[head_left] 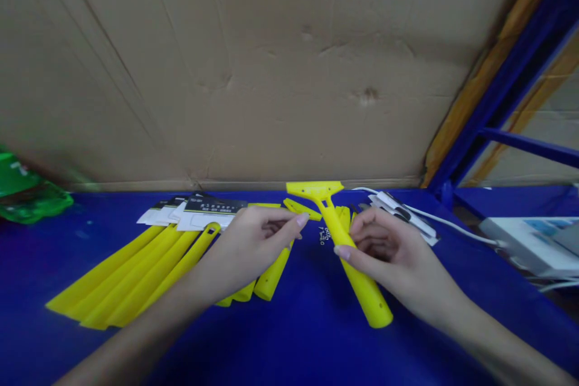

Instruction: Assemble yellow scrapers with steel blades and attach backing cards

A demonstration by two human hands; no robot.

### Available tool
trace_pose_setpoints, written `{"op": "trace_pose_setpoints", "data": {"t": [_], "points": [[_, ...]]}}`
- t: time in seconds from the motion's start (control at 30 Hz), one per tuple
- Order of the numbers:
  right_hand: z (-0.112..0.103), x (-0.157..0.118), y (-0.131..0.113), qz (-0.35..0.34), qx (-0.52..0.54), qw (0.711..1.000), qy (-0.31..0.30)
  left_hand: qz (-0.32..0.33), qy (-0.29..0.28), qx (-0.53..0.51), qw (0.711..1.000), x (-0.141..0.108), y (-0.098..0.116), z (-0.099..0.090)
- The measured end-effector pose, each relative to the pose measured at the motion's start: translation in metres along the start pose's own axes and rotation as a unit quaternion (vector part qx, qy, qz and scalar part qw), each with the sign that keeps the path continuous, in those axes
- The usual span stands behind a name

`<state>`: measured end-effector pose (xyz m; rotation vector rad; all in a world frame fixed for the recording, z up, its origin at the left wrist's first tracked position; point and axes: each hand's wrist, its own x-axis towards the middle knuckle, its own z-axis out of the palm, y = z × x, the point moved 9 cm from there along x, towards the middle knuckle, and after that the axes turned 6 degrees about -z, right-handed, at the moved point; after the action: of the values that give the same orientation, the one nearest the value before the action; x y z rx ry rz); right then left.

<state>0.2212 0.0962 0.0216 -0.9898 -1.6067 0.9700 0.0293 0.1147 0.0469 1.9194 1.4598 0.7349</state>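
My right hand (402, 259) grips a yellow scraper (366, 292) by its handle, with the wide T-shaped head up and the handle end slanting down toward me. The thumb lies along the handle's near side. To its left, my left hand (257, 238) is closed, thumb and forefinger pinched together; whatever sits between the tips is too small to make out. Between the hands, several tiny metal pieces, apparently screws (323, 235), lie on the blue tabletop (298, 338). More yellow scraper handles (271, 280) lie partly hidden behind my left hand.
Several yellow scrapers with printed cards (136, 271) lie fanned out at left. A green bottle (27, 190) lies at the far left. Small white packets (402, 214), a white cable (452, 229) and a white box (520, 241) are at right. Cardboard (280, 72) stands behind; a blue frame (493, 96) rises right.
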Motion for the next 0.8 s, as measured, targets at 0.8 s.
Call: {"op": "trace_pose_setpoints", "data": {"t": [0.8], "points": [[-0.043,0.01,-0.009,-0.14,-0.419,0.897,0.02,-0.23,-0.005,-0.441,0.868,-0.03,-0.032,0.047]]}}
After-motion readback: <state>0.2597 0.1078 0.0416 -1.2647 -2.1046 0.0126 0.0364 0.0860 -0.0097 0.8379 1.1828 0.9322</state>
